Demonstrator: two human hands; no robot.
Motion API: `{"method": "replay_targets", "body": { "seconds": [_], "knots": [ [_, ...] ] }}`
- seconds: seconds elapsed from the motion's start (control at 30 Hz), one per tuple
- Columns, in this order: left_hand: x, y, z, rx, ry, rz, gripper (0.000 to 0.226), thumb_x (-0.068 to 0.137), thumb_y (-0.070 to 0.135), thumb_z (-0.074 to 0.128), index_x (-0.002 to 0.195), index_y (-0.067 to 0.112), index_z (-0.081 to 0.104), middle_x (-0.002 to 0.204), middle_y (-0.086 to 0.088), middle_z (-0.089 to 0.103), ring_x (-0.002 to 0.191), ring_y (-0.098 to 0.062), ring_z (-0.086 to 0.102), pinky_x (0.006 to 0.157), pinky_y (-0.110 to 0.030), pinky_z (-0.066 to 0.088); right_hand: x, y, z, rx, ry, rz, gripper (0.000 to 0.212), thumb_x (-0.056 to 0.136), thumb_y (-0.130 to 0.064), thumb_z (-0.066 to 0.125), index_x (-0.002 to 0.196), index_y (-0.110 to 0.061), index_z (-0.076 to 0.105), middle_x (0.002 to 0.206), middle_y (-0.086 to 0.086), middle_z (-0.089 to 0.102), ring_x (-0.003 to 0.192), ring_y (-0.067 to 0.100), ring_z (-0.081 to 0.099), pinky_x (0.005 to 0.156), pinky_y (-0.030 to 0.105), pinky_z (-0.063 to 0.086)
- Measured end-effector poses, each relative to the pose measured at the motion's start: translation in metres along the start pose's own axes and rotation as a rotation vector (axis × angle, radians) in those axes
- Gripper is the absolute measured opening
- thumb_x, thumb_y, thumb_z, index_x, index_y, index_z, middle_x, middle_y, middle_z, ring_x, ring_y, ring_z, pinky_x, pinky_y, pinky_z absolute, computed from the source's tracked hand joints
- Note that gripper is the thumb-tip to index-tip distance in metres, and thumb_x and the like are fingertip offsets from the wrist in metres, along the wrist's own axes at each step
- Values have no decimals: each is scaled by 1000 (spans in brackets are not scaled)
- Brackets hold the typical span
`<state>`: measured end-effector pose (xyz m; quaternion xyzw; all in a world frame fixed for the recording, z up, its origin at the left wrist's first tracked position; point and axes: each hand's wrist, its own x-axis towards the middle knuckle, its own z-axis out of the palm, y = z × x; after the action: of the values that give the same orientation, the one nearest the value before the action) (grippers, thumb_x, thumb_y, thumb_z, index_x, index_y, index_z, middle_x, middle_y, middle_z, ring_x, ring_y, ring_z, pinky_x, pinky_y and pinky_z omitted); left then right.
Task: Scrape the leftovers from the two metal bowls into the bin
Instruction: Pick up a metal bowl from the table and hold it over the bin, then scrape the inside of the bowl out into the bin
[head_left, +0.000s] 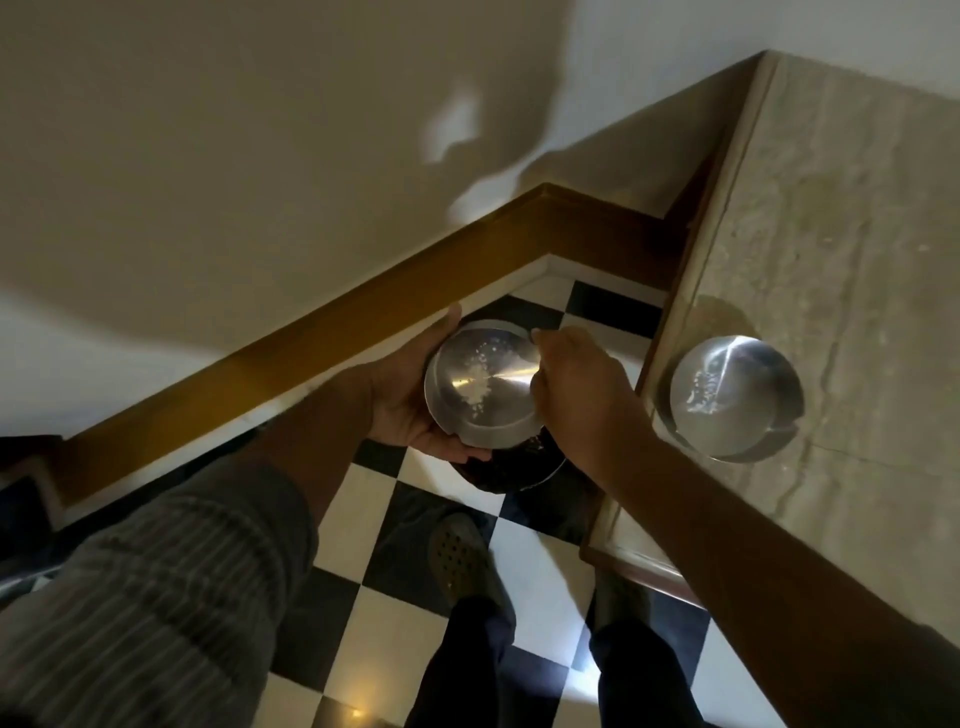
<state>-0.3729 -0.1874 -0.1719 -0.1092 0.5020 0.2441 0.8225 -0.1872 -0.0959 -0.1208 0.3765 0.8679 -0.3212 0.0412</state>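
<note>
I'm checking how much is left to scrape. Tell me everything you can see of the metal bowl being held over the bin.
The held bowl is round, shiny metal with a flat bottom and a low rim. It is tilted, its inside facing the camera, above the dark bin on the checkered floor. A small streak of white leftovers, seemingly rice, clings to the middle of its bottom, with a few specks nearer the upper rim. The left hand cups it from below and behind; the right hand touches its right rim.

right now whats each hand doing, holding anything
Left hand: closed around the metal bowl, held over the bin.
Right hand: at the bowl's rim, fingers curled; cannot tell if it holds anything.
</note>
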Motion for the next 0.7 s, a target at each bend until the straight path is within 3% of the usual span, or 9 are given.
{"method": "replay_targets", "body": {
  "seconds": [0.1,0.23,0.33,0.43,0.5,0.53,0.6,0.7],
  "knots": [
    [14,16,-2,182,-5,19,111,40,73,85,133,18,58,129,-28,67,108,-47,70,80,-55,62,4,12,11,28,2,10,40,94,-11,55,134,-10,49,125,13,57,103,24,63,86,24,47],
    [24,34,7,370,3,67,103,35,52,97,126,18,63,113,-18,78,102,-37,75,78,-51,63,6,34,20,133,22,16,40,94,-9,51,134,-8,50,120,14,59,104,24,59,82,17,37],
    [32,35,23,618,-16,65,96,46,51,94,131,19,62,123,-14,74,110,-30,73,83,-40,63,-1,46,22,233,27,-28,46,92,-15,46,136,-6,47,123,15,56,107,20,56,82,3,32],
    [45,19,37,953,32,168,81,68,40,87,138,25,50,128,-3,67,118,-27,66,99,-43,57,-9,57,21,197,-57,-100,54,91,-25,39,143,-8,39,134,13,49,109,9,49,85,0,31],
    [48,4,41,1218,239,298,103,64,42,90,149,26,33,143,1,52,133,-26,51,114,-41,41,-17,64,22,178,-160,-132,59,91,-29,34,146,-8,32,141,14,44,118,14,49,96,9,38],
    [48,-3,41,1330,354,385,114,63,44,90,153,23,23,151,-1,41,140,-27,40,117,-35,28,-21,66,24,164,-200,-153,61,91,-30,32,147,-6,30,145,17,42,126,21,48,102,22,43],
    [48,-16,35,1517,491,567,126,63,49,90,157,14,14,160,-8,27,146,-28,25,112,-26,11,-30,68,28,97,-225,-190,62,92,-29,30,148,-3,29,150,20,37,138,30,40,108,43,44],
    [55,-20,15,1715,569,707,135,55,61,87,157,7,16,159,-15,28,145,-33,26,113,-29,6,-36,61,27,-74,-117,-247,61,94,-30,38,146,1,30,155,24,26,146,34,24,115,47,34]
  ]
}}
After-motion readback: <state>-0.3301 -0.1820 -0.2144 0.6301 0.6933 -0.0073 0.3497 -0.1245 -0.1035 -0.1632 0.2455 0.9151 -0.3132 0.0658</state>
